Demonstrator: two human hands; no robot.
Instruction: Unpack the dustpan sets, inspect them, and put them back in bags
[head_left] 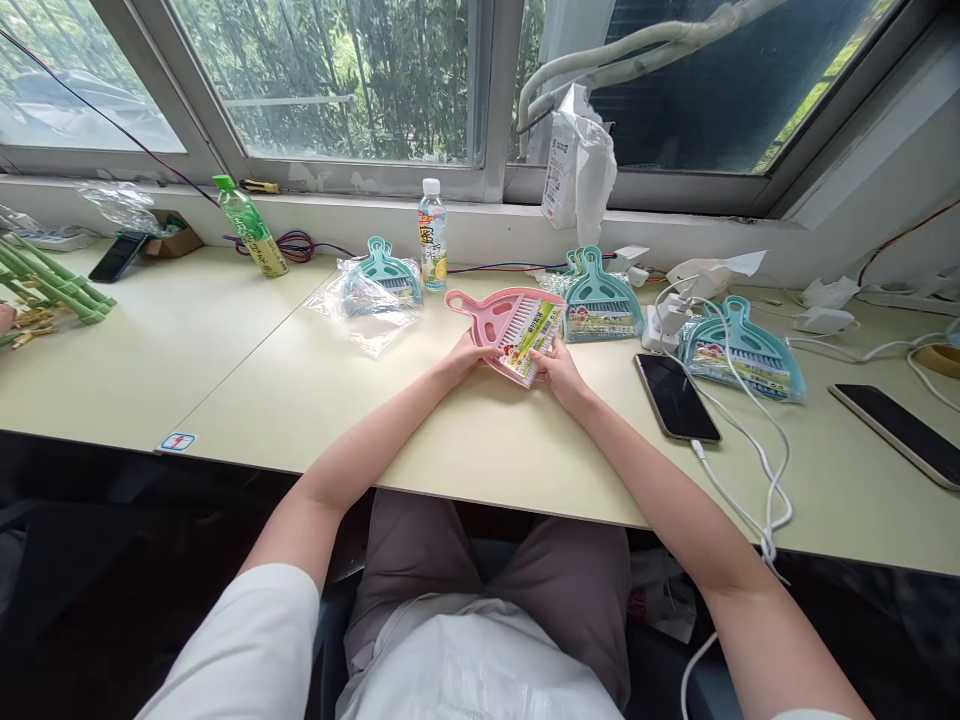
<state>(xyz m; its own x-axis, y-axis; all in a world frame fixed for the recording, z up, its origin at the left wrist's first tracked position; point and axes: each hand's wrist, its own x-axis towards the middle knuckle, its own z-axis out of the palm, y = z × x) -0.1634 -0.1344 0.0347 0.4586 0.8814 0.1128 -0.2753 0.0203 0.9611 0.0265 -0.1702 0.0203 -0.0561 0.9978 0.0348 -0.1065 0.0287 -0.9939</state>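
A pink dustpan and brush set (491, 318) with a printed label is tilted above the table, its looped handle to the upper left. My left hand (472, 355) is closed on its lower left edge. On its right edge, beside the label, my right hand (556, 368) grips it too. Behind it to the right lies a teal dustpan set (601, 298). Another teal dustpan set (384, 272), partly in clear plastic, is to the left, and a third teal dustpan set (742, 345) sits farther right in wrapping.
A clear drink bottle (433, 238) and a leaning green bottle (251, 228) stand at the back. To my right are a phone (677, 397) on a white cable, a power strip (666, 322) and another phone (904, 432). Green stalks (56, 285) lie at the far left.
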